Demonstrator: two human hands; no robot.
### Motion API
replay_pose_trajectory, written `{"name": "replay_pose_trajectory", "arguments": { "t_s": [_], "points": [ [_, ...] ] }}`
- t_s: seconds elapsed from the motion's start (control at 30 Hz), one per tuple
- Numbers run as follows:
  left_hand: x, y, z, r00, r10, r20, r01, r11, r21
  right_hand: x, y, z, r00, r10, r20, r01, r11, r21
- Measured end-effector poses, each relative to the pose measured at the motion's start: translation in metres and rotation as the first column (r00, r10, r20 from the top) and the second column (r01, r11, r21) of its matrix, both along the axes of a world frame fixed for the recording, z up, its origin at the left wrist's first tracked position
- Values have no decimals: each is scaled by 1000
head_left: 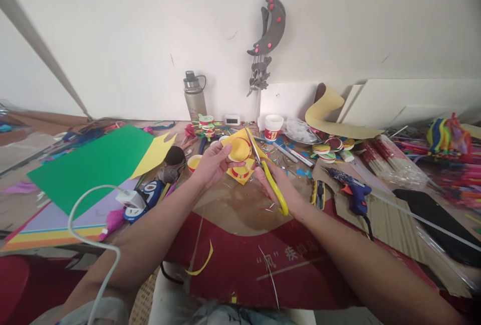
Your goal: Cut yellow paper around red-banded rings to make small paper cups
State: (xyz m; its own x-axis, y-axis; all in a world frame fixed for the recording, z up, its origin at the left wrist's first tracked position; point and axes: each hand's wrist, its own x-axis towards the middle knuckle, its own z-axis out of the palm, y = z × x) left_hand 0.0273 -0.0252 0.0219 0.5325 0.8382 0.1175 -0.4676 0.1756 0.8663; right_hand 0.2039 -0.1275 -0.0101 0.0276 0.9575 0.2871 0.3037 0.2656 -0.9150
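R hand (284, 180) snug round scissors (273, 186), tips fwd-L, long axis diag., L hand (211, 164) pinched on yellow paper (239, 150)

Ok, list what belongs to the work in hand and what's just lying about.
In use: right hand, yellow-handled scissors; left hand, round red-and-yellow piece, yellow paper.
Probably just about: bottle, white charger, small display.

Left of the red board (319, 285), a loose, pale greyish sleeve (110, 312) stops near the elbow, the left hand (213, 163) and forearm bare; the right hand (282, 180) is bare too. Crumpled blue-grey cloth (233, 318) shows just below the board's near edge, its garment unclear.
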Motion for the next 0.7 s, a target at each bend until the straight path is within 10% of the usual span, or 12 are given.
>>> {"name": "replay_pose_trajectory", "arguments": {
  "t_s": [0.7],
  "points": [
    [-5, 7, -1, 999, 44, -9, -44, 998, -44, -2, -5, 11, 992, -50, 115, 45, 998, 42]
  ]
}}
